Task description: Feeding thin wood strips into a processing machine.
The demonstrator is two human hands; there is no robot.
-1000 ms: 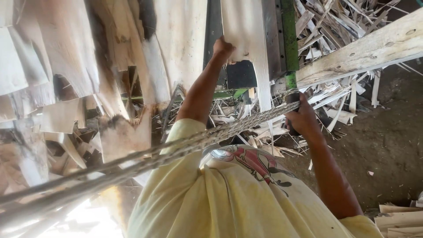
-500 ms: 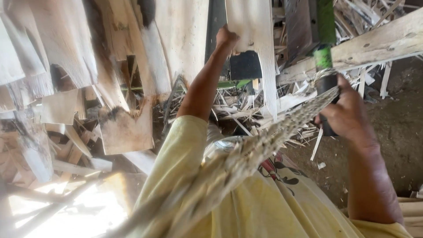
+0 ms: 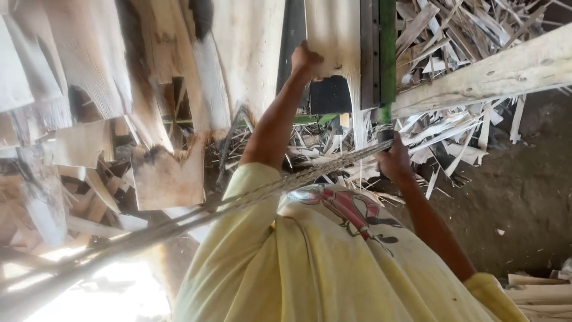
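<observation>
L hand (image 3: 305, 59) fingers gripping pale veneer sheet (image 3: 333, 36), R hand (image 3: 393, 162) fingers clamped on thin stick bundle (image 3: 286, 182), scrap pile (image 3: 453, 131) behind

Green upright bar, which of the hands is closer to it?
Right. The right hand grips the bundle of strips just below the lower end of the green bar; the left hand clutches the pale veneer sheet off to its left.
</observation>
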